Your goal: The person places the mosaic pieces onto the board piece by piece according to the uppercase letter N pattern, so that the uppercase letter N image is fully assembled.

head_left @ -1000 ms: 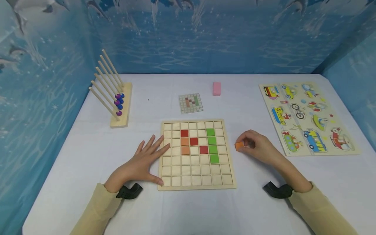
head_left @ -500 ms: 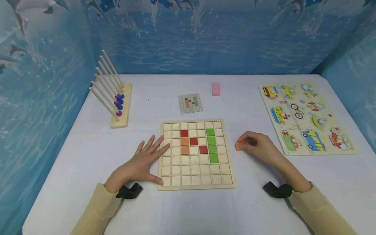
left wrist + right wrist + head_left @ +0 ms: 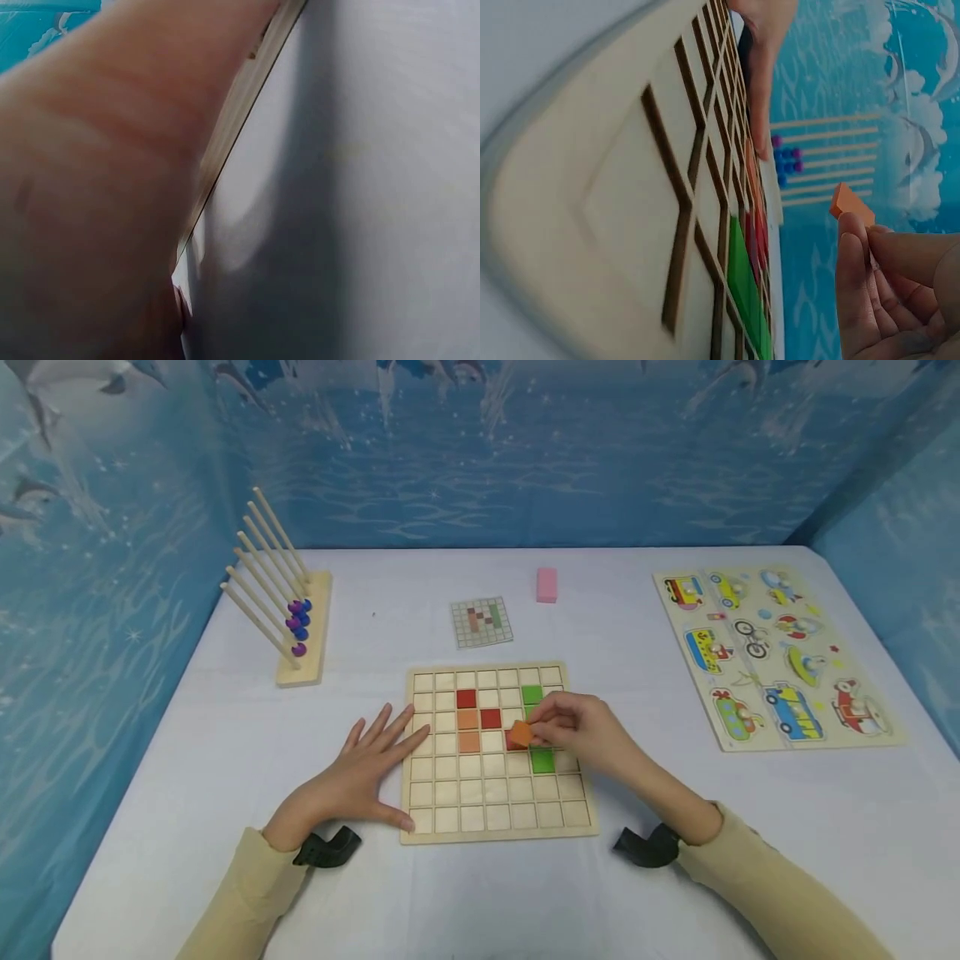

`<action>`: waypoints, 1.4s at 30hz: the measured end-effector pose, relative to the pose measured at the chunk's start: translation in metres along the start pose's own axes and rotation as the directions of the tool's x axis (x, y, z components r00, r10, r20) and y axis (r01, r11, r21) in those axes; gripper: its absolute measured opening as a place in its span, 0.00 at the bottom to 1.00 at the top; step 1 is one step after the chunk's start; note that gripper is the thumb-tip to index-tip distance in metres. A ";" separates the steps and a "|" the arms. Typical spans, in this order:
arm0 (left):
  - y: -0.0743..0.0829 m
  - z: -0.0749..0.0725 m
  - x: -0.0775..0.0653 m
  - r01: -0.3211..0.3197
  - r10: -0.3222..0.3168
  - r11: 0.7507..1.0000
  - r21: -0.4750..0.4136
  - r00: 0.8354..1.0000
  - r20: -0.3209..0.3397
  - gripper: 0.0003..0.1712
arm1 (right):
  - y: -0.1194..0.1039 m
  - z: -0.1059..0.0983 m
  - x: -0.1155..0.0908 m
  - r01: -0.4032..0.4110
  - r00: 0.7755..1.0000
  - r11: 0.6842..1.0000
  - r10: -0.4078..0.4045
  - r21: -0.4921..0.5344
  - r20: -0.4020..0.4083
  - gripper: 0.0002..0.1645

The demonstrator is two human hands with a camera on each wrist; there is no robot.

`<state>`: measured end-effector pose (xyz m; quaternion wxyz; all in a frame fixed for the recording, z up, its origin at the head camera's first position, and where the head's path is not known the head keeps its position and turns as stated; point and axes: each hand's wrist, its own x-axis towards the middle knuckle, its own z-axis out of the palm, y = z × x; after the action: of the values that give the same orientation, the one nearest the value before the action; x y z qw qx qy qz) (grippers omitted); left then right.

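My right hand (image 3: 588, 731) pinches an orange square tile (image 3: 521, 733) between thumb and fingertips, over the right part of a wooden grid board (image 3: 483, 837). In the right wrist view the same orange tile (image 3: 851, 204) is held up clear of the board. Beneath it, one red tile is partly covered, and my fingers hide some of the green tiles (image 3: 542, 762). Red tiles (image 3: 490, 718) and two orange tiles (image 3: 468, 742) lie in the board's cells. My left hand (image 3: 352, 785) is spread, its fingers and thumb touching the board's left edge.
A small pattern card (image 3: 482, 622) and a pink block (image 3: 547, 585) lie behind the board. At the back left stands a wooden peg rack (image 3: 322, 627) with purple and blue beads. To the right is a vehicle picture puzzle (image 3: 772, 660).
My right hand has carried the orange tile leftward from beside the board to above it. The left hand stays in place. The head view has shifted slightly.
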<state>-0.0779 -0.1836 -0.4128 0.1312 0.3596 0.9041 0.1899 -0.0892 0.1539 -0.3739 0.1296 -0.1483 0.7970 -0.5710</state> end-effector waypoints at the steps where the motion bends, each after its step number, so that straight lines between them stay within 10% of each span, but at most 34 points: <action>1: 0.000 0.000 0.000 0.001 -0.001 1.000 0.002 1.000 0.001 0.68 | -0.001 0.008 0.004 0.005 0.999 1.000 -0.006 0.018 0.033 0.05; 14: 0.000 -0.001 0.000 0.004 -0.004 1.000 0.004 1.000 0.004 0.68 | 0.007 0.054 0.029 -0.008 0.984 0.998 -0.003 0.063 0.178 0.02; 26: 0.000 -0.001 -0.001 0.011 -0.011 1.000 0.007 1.000 0.008 0.68 | 0.007 0.058 0.027 0.125 0.973 0.975 -0.084 -0.184 0.216 0.02; 42: 0.000 0.000 0.000 0.007 -0.007 1.000 0.011 1.000 0.002 0.68 | 0.009 0.056 0.025 0.106 0.978 0.987 -0.081 -0.120 0.194 0.04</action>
<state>-0.0782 -0.1840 -0.4127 0.1308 0.3574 0.9062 0.1841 -0.0921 0.0976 -0.4010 0.1676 -0.2471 0.8087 -0.5068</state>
